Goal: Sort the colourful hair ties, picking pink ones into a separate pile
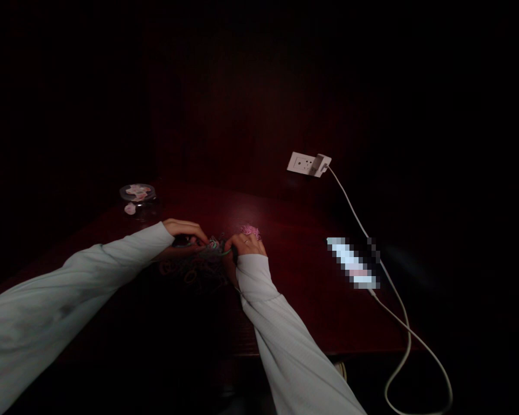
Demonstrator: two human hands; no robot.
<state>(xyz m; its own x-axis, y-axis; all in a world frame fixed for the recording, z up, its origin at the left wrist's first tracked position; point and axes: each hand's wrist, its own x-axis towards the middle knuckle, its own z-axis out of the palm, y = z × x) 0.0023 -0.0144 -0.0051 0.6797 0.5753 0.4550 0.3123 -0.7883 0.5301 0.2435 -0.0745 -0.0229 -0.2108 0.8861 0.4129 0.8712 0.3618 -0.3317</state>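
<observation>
A loose pile of hair ties, mostly dark with a few green and reddish loops, lies on the dark red table in front of me. From the left, my left hand reaches to the pile's top edge, its fingers bent and the tips among the bands. My right hand is at the pile's right side with its fingers curled inward; a green band shows by its fingertips. What each hand pinches is hidden by shadow and the fingers. Just beyond the right hand sits a bunch of pink hair ties.
A clear lidded jar with pink flower decoration stands at the back left. On the right lies a lit, blurred phone. Its white cable hangs past the table edge and runs to a charger in the wall socket.
</observation>
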